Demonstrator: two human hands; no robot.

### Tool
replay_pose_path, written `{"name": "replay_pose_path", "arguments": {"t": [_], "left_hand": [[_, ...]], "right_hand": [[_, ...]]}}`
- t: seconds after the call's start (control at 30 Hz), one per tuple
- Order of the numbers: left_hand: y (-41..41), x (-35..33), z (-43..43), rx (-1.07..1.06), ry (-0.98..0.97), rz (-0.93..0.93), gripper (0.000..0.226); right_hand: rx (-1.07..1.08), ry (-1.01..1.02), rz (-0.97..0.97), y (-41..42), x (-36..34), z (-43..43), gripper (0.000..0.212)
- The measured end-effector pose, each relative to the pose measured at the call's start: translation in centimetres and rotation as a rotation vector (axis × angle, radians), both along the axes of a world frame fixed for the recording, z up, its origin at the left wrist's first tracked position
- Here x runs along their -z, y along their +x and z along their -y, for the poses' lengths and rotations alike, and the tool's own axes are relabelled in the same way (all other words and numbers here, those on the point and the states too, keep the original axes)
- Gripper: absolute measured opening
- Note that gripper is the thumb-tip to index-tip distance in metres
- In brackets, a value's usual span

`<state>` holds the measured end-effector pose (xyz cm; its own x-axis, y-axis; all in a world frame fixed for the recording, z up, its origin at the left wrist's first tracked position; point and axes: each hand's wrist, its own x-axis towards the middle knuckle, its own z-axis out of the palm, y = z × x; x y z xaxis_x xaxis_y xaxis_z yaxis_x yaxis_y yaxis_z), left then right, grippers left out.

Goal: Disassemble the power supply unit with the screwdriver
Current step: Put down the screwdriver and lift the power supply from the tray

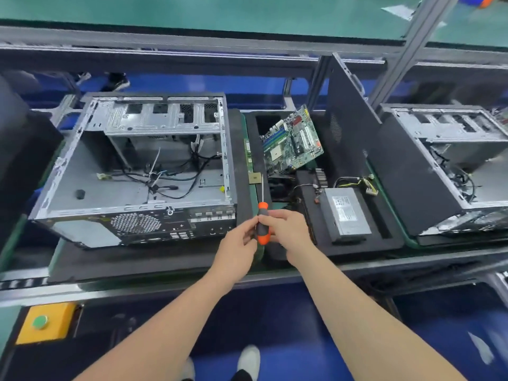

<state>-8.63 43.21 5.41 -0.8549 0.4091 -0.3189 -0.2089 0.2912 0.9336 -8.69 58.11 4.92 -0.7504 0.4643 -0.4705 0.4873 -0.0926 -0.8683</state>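
On the bench (137,264) the open computer case (82,188) lay at your left, and the power supply unit (347,213) rested in the black foam tray (384,237) at your right. Between them, your left hand (239,239) and right hand (288,229) both gripped the handle of the screwdriver (263,209), its shaft pointing away from you.

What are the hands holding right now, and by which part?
The screwdriver, by its orange-and-grey handle: the left hand and the right hand both grip it; the metal shaft is free.

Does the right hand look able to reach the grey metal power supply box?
Likely yes: the grey metal power supply box lies uncovered beside the right hand, nothing between, though it grips the orange-and-black screwdriver.
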Motion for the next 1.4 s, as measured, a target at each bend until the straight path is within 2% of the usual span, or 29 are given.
{"name": "replay_pose_path", "arguments": {"t": [0.17, 0.4, 0.63, 0.77, 0.87, 0.97, 1.03, 1.1, 1.2, 1.3, 1.4], "left_hand": [[-1.2, 1.6, 0.7, 0.002, -0.008, 0.114, 0.064], [-2.1, 2.9, 0.9, 0.073, -0.042, 0.145, 0.063], [-2.2, 2.9, 1.5, 0.028, -0.035, 0.158, 0.056], [-1.7, 2.9, 4.5, -0.057, -0.084, 0.132, 0.040], [-1.0, 2.7, 8.8, -0.231, -0.150, 0.093, 0.031], [0.1, 1.8, 13.5, -0.605, -0.234, -0.060, 0.028], [0.3, 0.7, 16.4, -0.802, -0.341, -0.308, 0.022], [-0.5, -0.3, 18.9, -0.848, -0.438, -0.619, 0.017], [-2.6, -2.2, 21.6, -0.650, -0.624, -0.934, 0.038], [-5.1, -3.4, 23.2, -0.372, -0.808, -0.991, 0.053], [-7.7, -3.8, 24.2, -0.135, -0.891, -0.957, 0.059]], "right_hand": [[-0.031, 0.201, 0.091, -2.1, 2.7, 0.5, 0.031], [-0.142, 0.469, 0.135, -2.3, 4.0, 0.5, 0.040], [-0.190, 0.466, 0.134, -2.4, 3.6, 0.3, 0.043], [-0.178, 0.538, 0.033, -2.7, 2.1, 0.3, 0.044], [-0.172, 0.564, -0.183, -3.7, -0.4, 1.1, 0.034], [-0.196, 0.589, -0.427, -4.8, -3.6, 2.5, 0.023], [-0.285, 0.691, -0.561, -5.6, -5.5, 3.9, 0.020], [-0.419, 0.794, -0.653, -6.4, -7.2, 5.2, 0.019], [-0.724, 0.870, -0.681, -7.4, -8.8, 7.7, 0.022], [-1.035, 0.942, -0.540, -7.9, -9.4, 10.2, 0.039], [-1.183, 1.130, -0.432, -8.3, -8.6, 11.7, 0.060]]}}
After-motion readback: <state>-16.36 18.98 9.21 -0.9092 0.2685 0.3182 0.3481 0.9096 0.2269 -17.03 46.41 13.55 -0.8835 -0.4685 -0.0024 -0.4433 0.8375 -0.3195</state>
